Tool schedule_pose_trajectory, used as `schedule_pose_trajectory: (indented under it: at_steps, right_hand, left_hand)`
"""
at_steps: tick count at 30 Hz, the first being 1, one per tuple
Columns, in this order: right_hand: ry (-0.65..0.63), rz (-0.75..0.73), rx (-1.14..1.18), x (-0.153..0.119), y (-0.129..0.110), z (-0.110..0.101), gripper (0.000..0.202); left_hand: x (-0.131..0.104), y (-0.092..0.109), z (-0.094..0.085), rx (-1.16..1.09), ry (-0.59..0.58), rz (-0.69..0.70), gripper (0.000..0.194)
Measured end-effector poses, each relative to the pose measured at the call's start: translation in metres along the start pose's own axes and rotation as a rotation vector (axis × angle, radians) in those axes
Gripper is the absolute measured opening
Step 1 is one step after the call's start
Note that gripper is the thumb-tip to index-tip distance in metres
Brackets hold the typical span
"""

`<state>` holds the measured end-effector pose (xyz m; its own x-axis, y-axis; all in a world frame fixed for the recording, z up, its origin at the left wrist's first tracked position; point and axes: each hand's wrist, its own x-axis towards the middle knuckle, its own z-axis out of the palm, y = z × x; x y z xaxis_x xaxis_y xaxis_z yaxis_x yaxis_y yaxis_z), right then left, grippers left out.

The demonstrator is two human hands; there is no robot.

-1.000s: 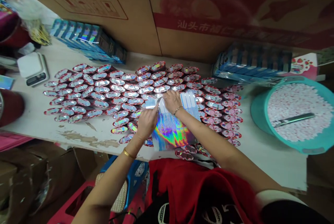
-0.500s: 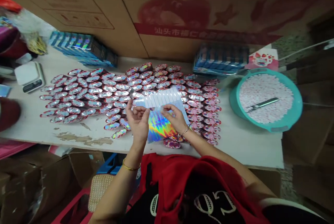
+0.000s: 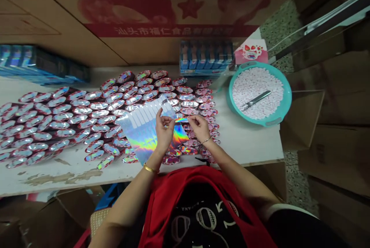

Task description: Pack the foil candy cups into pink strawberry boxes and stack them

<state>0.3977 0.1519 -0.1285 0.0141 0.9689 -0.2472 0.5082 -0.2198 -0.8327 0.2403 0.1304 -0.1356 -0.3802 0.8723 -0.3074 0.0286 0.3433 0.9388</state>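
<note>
A small shiny rainbow strip (image 3: 181, 120) is stretched between both hands. My left hand (image 3: 165, 129) pinches its left end between thumb and finger, with the index finger raised. The right end is pinched by my right hand (image 3: 199, 127). Under and beside my left hand lies a holographic sheet (image 3: 141, 138) with a row of white strips along its upper part, resting on the packs. Many red-edged oval packs (image 3: 100, 113) stand close together on the table, several of them right beside my right hand.
On the right of the white table (image 3: 243, 144) stands a teal basin (image 3: 287, 97) of small white pieces, with a metal scoop (image 3: 257, 99) in it. Blue boxes (image 3: 202, 57) and a large carton (image 3: 144, 51) line the back. A pink card (image 3: 251, 51) is behind the basin.
The view has shifted right, so things appear further left. The shiny strip now shows clearly between my hands. The sheet looks more tilted and further left relative to my hands.
</note>
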Motion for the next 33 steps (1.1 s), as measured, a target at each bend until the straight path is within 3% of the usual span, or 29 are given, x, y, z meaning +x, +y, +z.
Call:
schedule_pose_trajectory:
  at_steps: [8, 13, 19, 25, 28, 31, 33]
  right_hand:
    - [0.134, -0.008, -0.376, 0.023, 0.028, -0.014, 0.022]
    - [0.117, -0.064, -0.524, 0.034, 0.037, -0.007, 0.022]
    - [0.087, -0.118, -0.627, 0.034, 0.041, -0.002, 0.022]
    - [0.083, -0.076, -0.572, 0.038, 0.042, -0.004, 0.035]
    - [0.108, -0.095, -0.502, 0.034, 0.035, -0.011, 0.035]
    - [0.232, -0.054, -0.262, 0.022, 0.025, -0.016, 0.037]
    - [0.232, 0.047, 0.004, 0.011, 0.017, -0.015, 0.043]
  left_hand:
    - [0.027, -0.010, 0.046, 0.261, -0.063, 0.088, 0.069]
    - [0.041, -0.018, 0.054, 0.468, -0.083, 0.128, 0.071]
    - [0.042, -0.025, 0.058, 0.629, -0.109, 0.144, 0.070]
    - [0.048, -0.021, 0.057, 0.681, -0.061, 0.180, 0.062]
    - [0.048, -0.007, 0.047, 0.576, -0.030, 0.250, 0.044]
    - [0.037, 0.013, 0.032, 0.356, -0.053, 0.312, 0.019]
    - [0.025, 0.023, 0.024, 0.204, -0.105, 0.259, 0.014]
